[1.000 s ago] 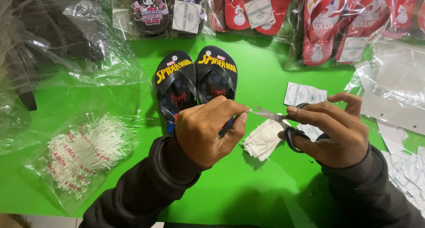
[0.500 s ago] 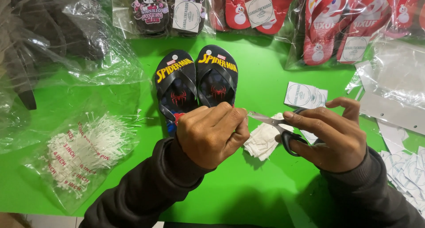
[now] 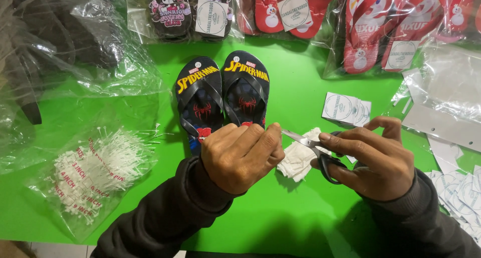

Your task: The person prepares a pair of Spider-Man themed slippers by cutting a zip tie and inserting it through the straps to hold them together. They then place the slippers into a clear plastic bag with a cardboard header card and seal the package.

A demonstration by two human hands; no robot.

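We curl our left hand (image 3: 240, 155) in a fist over the heels of two black sandals (image 3: 223, 95) lying just beyond its fingers on the green desk (image 3: 300, 223), while our right hand (image 3: 373, 158) grips one pair of scissors (image 3: 313, 148), blades nearly closed, tips touching the left fingers.

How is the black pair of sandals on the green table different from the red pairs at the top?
The black sandals lie bare on the green table, near the left hand; the red sandals are sealed in clear bags. The black pair shows spider prints, the red pairs white figures. Both are flip-flops, laid side by side.
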